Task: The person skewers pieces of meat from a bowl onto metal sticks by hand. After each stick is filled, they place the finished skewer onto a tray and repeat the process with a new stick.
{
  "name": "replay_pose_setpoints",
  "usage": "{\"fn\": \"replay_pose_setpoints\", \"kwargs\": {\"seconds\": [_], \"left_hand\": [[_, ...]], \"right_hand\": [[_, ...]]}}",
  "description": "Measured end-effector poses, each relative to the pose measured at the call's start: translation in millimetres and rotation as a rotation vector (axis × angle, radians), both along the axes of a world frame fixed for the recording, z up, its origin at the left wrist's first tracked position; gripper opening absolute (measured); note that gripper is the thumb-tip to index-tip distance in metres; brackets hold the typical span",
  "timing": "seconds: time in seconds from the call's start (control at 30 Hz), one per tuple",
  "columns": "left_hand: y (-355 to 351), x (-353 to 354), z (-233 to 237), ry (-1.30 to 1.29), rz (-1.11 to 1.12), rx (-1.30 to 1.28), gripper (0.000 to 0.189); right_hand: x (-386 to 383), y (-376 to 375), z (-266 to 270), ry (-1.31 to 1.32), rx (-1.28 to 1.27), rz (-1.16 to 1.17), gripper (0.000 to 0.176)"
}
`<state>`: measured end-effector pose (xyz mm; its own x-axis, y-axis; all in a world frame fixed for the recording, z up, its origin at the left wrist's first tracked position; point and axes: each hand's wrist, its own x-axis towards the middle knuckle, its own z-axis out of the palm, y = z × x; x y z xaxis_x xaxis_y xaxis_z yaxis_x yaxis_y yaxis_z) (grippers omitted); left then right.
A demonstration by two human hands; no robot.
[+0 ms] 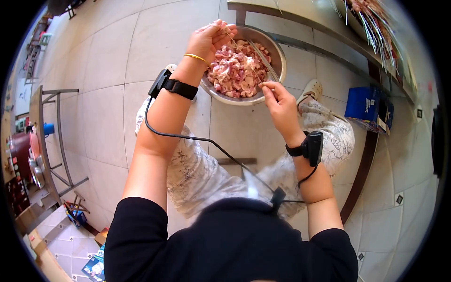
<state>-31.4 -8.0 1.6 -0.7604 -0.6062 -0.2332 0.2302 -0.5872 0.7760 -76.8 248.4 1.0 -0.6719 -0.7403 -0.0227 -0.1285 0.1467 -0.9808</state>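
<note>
The metal bowl (282, 70) stands on the tiled floor (164, 28), its far rim close to the leg and lower rail of the counter (300, 16). To its left, floor tiles give open room as far as a metal frame (59, 136); toward the person, tiles show between the patterned trouser legs (192, 181). The right shoe (312, 89) is near the bowl's right side.

Cut raw meat (235, 70) fills much of the bowl. Over its far left edge, the left hand (213, 40) has its grip pinched on a piece of meat (226, 29), the other fingers loosely spread. A thin skewer (242, 51) slants from there to the right hand (282, 105), whose grip is closed, thumb against forefinger, on its near end. More skewers (264, 60) lie across the bowl's right side.

Loaded skewers (376, 35) sit at the counter's right. Below is a blue carton (364, 104); its printing is too small to read, as is the lettering on a box (95, 267) at lower left.
</note>
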Motion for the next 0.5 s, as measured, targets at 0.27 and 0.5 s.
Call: {"fn": "replay_pose_setpoints", "kwargs": {"seconds": [0.27,0.5], "left_hand": [[2,-5,-4,0.007,-0.038,-0.003,0.018],[46,-6,-2,-0.1,-0.25,-0.018,0.024]], "right_hand": [[-4,2,7,-0.084,-0.02,-0.028,0.015],[-12,0,3,-0.116,0.01,-0.073,0.015]]}}
